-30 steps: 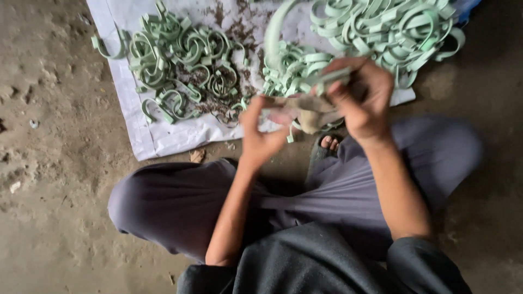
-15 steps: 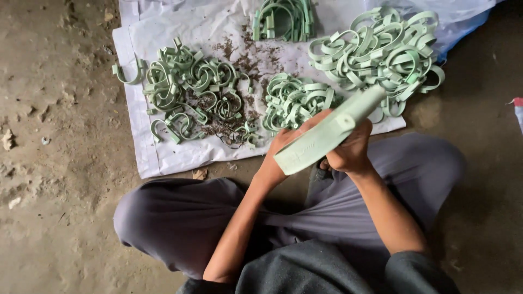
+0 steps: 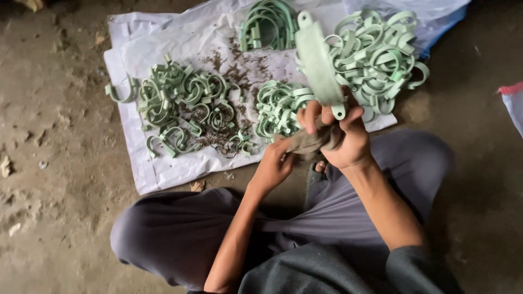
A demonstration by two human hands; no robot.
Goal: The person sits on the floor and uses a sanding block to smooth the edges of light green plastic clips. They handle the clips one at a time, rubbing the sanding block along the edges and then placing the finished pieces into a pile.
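A seated person's right hand is clamped around the lower end of a pale green clamp that rises upward from the grip. The left hand, just beside it, pinches a grey cloth. Beyond the grip, piles of green clamps lie on a white sheet.

pale green clamp, pale green clamp heaps, white sheet with brown specks, grey-brown rag, grey-purple trousers.
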